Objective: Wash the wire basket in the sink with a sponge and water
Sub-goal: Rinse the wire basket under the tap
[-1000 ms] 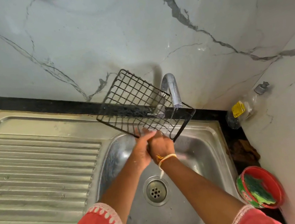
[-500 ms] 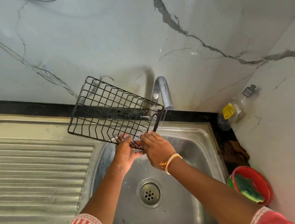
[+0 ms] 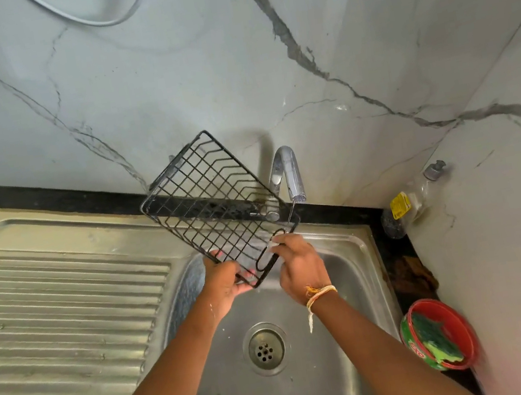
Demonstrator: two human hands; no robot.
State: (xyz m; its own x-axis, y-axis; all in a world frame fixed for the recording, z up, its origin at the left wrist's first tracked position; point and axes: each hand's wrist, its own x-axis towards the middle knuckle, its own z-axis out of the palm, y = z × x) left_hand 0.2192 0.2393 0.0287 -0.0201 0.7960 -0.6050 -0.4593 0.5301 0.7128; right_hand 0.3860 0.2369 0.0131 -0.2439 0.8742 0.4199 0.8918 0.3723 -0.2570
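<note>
Draining board (image 3: 60, 295): ribbed steel, at the far left, beside the bowl of the sink.
Left hand (image 3: 224, 285): fingers curled round the near left corner of the basket, gripping the wire rim from below.
Wire basket (image 3: 214, 202): black, held tilted in the air above the sink, its far edge raised toward the wall and its near right corner just under the tap spout.
Sink (image 3: 352, 271): steel bowl with the drain (image 3: 265, 349) below the hands; nothing rests in it.
Right hand (image 3: 299, 268): fingertips pinched on the looped wire at the near right corner of the basket; it carries no sponge.
Tap (image 3: 287, 171): a thin stream of water falls from the spout onto the basket corner beside the right hand.
Red tub (image 3: 441, 334): on the counter at the far right, holding a green scrubbing pad (image 3: 435, 338), well apart from both hands.
Step in hand: judged to be rinsing, with bare fingers rubbing the wire under the stream.
Next move: probably turn the basket so other sections pass under the water. If scrubbing remains, the right hand must let go and reach for the pad while the left hand bears the full weight alone.
</note>
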